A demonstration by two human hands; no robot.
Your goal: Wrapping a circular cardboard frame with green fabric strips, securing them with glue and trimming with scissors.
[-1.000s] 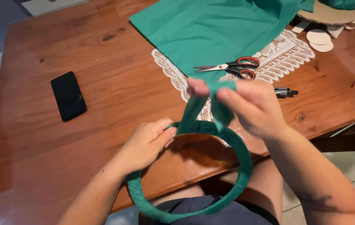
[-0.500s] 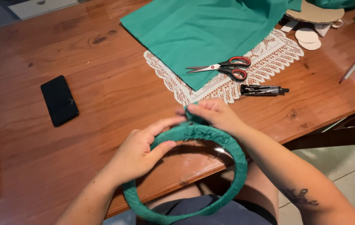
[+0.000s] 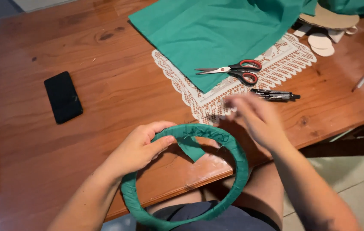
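one wooden table (image 3: 105, 51) is spread with green cloth (image 3: 216, 30), a lace mat (image 3: 276, 72), a black phone (image 3: 63, 97), scissors (image 3: 237, 70) and a pen (image 3: 276, 95). at its near edge a green-wrapped ring (image 3: 241, 171) is pinched by the left hand (image 3: 141, 147), fingers closed on the rim. the right hand (image 3: 254, 117) is blurred, fingers spread, nothing gripped.

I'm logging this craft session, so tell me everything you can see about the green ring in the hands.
The ring is a large round hoop wrapped all over in green fabric strips, with creases showing along the wrap. A loose pointed fabric end hangs inside its upper part. It is held tilted over the near edge of the wooden table, its lower arc above the person's lap. The left hand grips its upper left, thumb on the inside. The right hand, blurred, is open just above its upper right; whether it touches is unclear.
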